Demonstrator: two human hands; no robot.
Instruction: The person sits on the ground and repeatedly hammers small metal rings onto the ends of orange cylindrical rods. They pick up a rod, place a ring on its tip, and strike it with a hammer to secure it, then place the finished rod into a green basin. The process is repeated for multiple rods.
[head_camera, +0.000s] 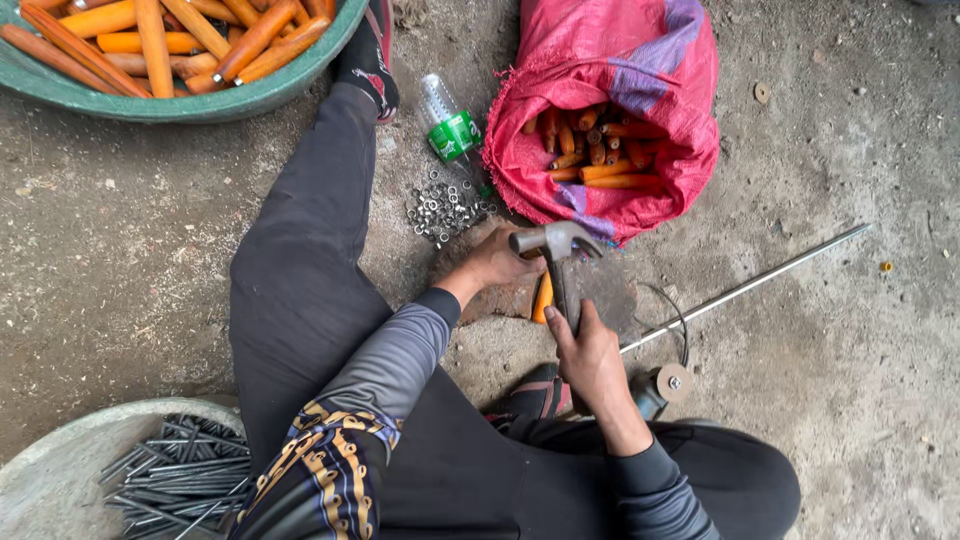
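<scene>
Rough grey concrete floor fills the view, with the person seated on it. Nearest, at lower left, a pale basin holds dark metal rods. Higher up, the right hand is clamped around the handle of a hammer, whose head hovers over a stone block. The left hand pins an orange wooden handle on that block, fingers closed on it. Beyond lie small metal rings, a plastic bottle, a pink sack of orange handles and a green tub with more.
</scene>
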